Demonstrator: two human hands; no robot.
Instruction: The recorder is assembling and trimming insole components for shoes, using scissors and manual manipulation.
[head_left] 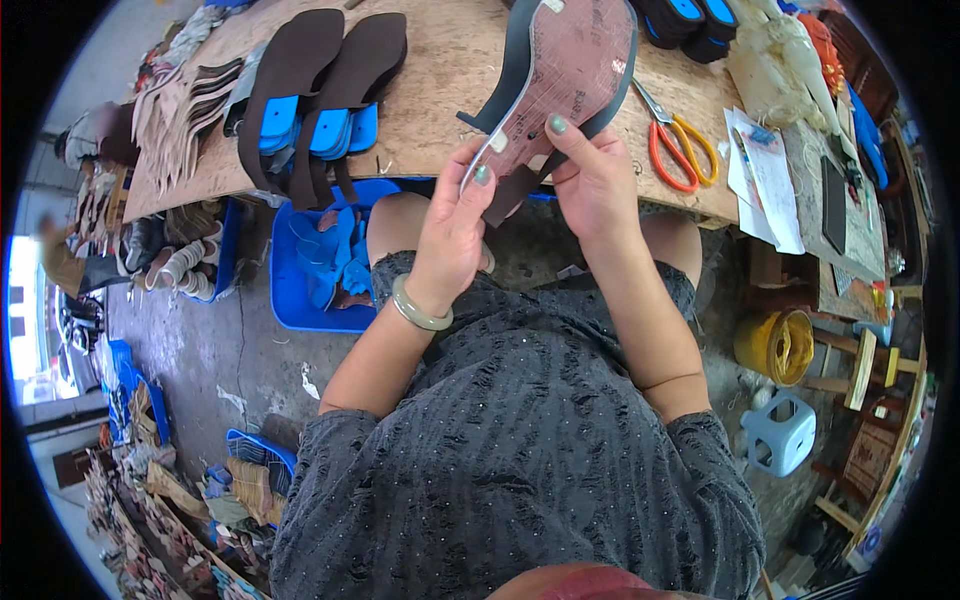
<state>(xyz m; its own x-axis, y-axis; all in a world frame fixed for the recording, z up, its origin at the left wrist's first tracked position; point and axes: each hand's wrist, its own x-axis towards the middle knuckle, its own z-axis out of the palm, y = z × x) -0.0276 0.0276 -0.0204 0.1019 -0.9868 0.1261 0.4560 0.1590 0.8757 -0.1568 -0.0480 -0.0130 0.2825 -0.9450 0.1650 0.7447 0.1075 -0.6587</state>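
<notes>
Above the near edge of the workbench, both hands hold one shoe insole (570,75), its pinkish-brown board face up and its dark lining standing out round the edge. My left hand (453,225) is closed on the narrow heel end, thumb on top. My right hand (598,178) grips the other side near the waist, thumb pressed on the board. A loose dark strip (512,195) of the lining hangs between the hands. To the left lie dark brown sole-shaped pieces (300,55) with blue pads (330,132). Scissors (685,150) with red and yellow handles lie to the right.
Beige cut strips (185,125) hang over the bench's left side. Below stands a blue bin (300,312) of blue scraps. Papers (765,190) and a dark sharpening-stone-like block (833,205) lie at right. A yellow bucket (760,345) and pale blue stool (778,432) stand on the floor.
</notes>
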